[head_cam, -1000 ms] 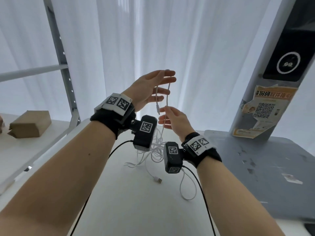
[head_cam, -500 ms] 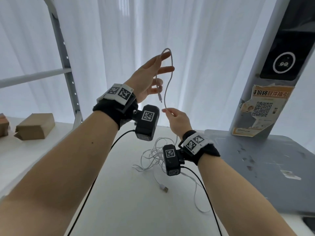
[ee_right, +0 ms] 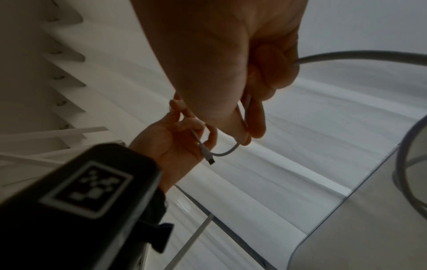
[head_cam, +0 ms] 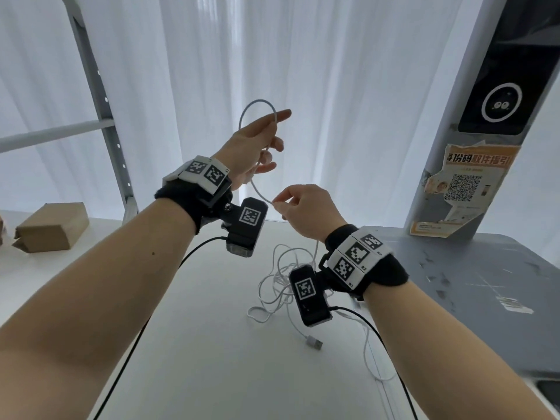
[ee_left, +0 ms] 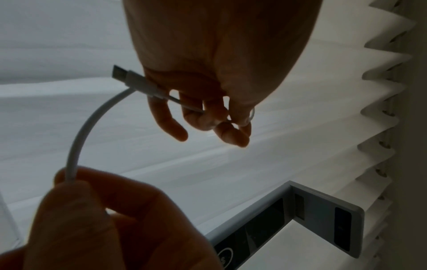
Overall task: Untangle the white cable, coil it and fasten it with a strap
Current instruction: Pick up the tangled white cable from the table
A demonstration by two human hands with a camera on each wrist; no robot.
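My left hand [head_cam: 260, 144] is raised above the table and holds the white cable [head_cam: 251, 104] near one end. A small loop of it arcs over the forefinger, and the plug [ee_left: 131, 78] sticks out past the palm. The curled fingers [ee_left: 208, 117] pinch the cord. My right hand [head_cam: 300, 207], lower and to the right, pinches the same cable [ee_left: 76, 142] between thumb and fingertips [ee_right: 254, 126]. From there the cable drops to a tangled heap [head_cam: 278, 286] on the white table [head_cam: 197, 344]. Its other plug [head_cam: 313, 342] lies near the heap. No strap is in view.
A cardboard box [head_cam: 51, 227] sits at the far left by a grey metal rack upright [head_cam: 100, 95]. A grey surface [head_cam: 469, 292] adjoins the table on the right, with a grey pillar [head_cam: 472, 125] carrying a QR poster. White curtains hang behind.
The left hand has risen and turned, so the cable now forms a round loop over its fingers. The right hand has slid down and to the right along the cable.
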